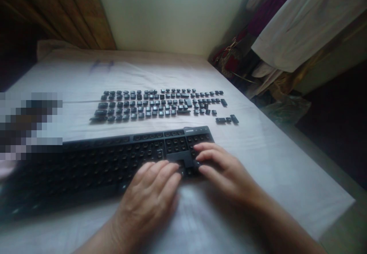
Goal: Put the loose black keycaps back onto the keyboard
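Observation:
A black computer keyboard (pixel 94 166) lies across the table with most keycaps off, its bare key sockets showing. My left hand (pixel 151 187) bends over its front edge near the arrow-key area, fingers close together and thumb hidden beneath. At the number pad on the right end, my right hand (pixel 222 166) has its thumb and fingertips round a small dark keycap (pixel 197 163); the fingertips partly cover it. Behind the keyboard, loose black keycaps (pixel 149 109) lie in rows that follow a keyboard layout. A few more keycaps (pixel 228 119) sit apart at the right.
A white cloth (pixel 281 162) covers the table, whose right edge slopes away. Clothes (pixel 304 21) hang at the right, above a clear plastic bag (pixel 289 107). A curtain (pixel 74 13) and a pale wall (pixel 172 13) stand behind. A pixelated patch hides the left side.

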Action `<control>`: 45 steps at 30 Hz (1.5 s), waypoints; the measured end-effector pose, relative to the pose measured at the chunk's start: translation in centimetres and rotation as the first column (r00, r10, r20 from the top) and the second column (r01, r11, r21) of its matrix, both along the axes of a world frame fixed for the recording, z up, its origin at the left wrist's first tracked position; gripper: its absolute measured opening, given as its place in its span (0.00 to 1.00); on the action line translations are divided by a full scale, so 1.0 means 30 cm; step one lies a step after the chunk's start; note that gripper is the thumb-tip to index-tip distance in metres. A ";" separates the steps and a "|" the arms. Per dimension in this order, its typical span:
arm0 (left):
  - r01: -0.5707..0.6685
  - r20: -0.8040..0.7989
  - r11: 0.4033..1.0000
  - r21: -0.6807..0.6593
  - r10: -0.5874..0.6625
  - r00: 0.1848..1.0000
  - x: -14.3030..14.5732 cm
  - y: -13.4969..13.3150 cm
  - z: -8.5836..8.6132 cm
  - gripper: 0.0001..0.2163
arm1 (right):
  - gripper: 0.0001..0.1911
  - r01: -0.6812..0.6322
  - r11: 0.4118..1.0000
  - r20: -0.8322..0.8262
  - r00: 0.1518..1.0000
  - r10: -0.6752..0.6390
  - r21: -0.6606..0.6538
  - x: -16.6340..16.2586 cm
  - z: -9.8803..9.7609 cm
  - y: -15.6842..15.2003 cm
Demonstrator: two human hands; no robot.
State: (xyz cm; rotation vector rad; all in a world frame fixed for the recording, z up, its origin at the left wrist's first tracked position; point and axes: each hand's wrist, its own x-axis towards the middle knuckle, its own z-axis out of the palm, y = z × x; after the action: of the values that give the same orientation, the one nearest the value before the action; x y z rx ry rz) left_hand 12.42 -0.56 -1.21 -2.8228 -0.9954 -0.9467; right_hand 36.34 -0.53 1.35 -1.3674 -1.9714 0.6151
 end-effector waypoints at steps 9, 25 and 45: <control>-0.004 0.005 1.000 -0.001 0.004 1.000 -0.001 -0.007 -0.015 0.11 | 0.05 -0.084 0.990 0.154 0.986 0.066 0.112 -0.019 -0.015 -0.009; 0.012 -0.027 1.000 0.001 -0.012 1.000 -0.002 -0.003 -0.016 0.14 | 0.05 -0.101 0.981 0.183 0.981 0.069 0.168 -0.025 -0.019 -0.007; -0.001 -0.057 1.000 0.009 0.002 0.998 0.008 -0.002 -0.019 0.15 | 0.06 0.097 0.992 0.016 0.995 -0.098 0.084 -0.038 -0.012 0.013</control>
State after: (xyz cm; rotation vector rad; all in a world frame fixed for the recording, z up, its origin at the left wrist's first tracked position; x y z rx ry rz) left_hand 12.65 -0.63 -1.78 -2.8238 -0.9840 -0.8628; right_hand 35.20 -0.13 1.00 -1.4144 -1.9116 0.4700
